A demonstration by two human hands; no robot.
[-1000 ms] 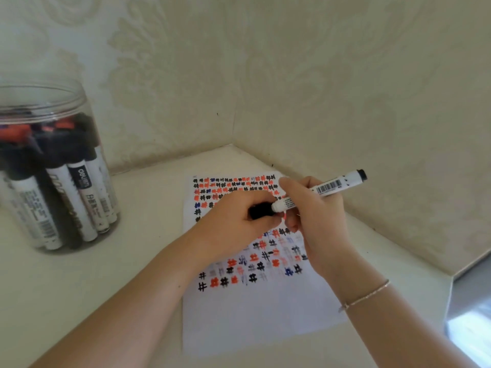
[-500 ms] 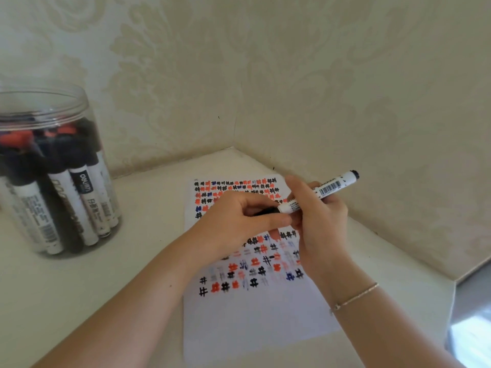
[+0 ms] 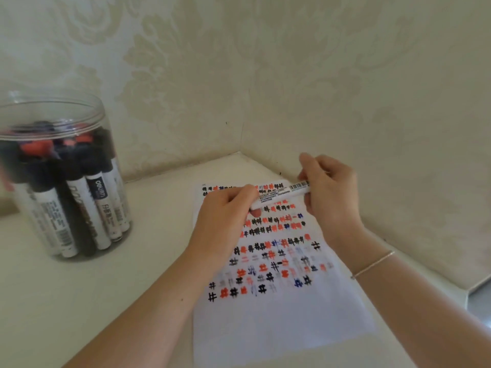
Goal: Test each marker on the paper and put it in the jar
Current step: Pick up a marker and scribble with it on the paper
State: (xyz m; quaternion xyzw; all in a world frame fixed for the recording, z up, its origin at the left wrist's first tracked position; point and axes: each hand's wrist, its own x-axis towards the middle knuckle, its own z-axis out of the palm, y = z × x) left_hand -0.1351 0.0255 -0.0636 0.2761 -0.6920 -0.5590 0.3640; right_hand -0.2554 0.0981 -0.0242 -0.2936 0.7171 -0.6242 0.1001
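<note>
Both hands grip one marker [image 3: 281,193] level above the paper [image 3: 279,328]: left hand [image 3: 225,216] clamps its near end, right hand [image 3: 329,192] pinches the far end | cream table [image 3: 79,301] in a wallpapered corner, jar [image 3: 61,176] of markers well left of hands | marker's black end, exposed before, now hidden.

Two walls [image 3: 305,75] papered in a pale cream damask pattern are joined at a corner. A cream counter [image 3: 79,301] is set against them, softly lit.
</note>
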